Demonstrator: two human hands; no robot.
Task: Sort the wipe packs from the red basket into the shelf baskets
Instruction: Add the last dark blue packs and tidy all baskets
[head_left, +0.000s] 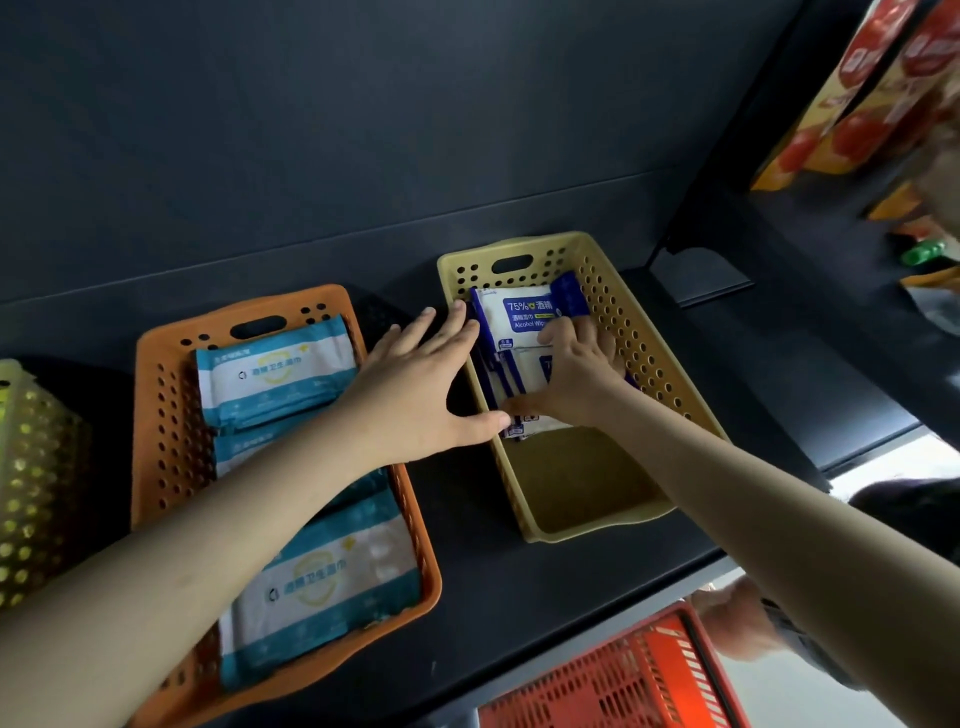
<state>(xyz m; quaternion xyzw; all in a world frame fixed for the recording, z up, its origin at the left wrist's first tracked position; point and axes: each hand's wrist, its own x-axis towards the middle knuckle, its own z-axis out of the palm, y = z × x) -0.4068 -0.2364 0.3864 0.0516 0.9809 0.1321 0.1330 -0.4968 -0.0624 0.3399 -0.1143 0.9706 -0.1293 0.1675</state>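
Note:
A tan shelf basket (623, 499) holds several blue-and-white alcohol wipe packs (519, 317) at its far end. My right hand (576, 379) reaches into it, fingers curled over the packs and thumb under the nearest one. My left hand (421, 384) lies with straight fingers against the basket's left rim, thumb touching the nearest pack. An orange shelf basket (156, 426) to the left holds teal-and-white wipe packs (275, 374). The red basket (623, 680) shows at the bottom below the shelf edge.
A yellow-green perforated basket (36, 478) stands at the far left of the dark shelf (483, 582). Snack bags (857, 98) fill the shelf section at upper right. Another person's hand (737, 618) is beside the red basket.

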